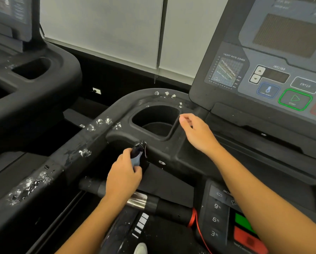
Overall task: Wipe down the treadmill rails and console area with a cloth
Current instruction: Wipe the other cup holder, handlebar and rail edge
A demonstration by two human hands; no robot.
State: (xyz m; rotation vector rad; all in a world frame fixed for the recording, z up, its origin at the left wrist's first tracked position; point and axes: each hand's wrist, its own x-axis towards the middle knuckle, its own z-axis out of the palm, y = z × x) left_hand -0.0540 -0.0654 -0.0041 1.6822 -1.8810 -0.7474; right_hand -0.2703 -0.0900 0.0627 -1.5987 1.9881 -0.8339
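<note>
Left hand (123, 173) grips a bunched dark-blue cloth (137, 155), wad poking out past the thumb, prob. so a firm pad meets the ledge just near of the cup holder (155, 121). Right hand (197, 132) hovers by the holder's right rim, fingers loose, holding nothing. Foam blobs (98, 123) dot the left rail (62, 162); open run along it. Console (263, 70) walls off the far right.

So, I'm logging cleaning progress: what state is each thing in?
Black treadmill side rail: dotted with white foam, unwiped.
Bunched dark blue cloth: gripped in left hand.
Right hand: loosely curled, holding nothing, beside black cup holder.
Grey console display: dark.
</note>
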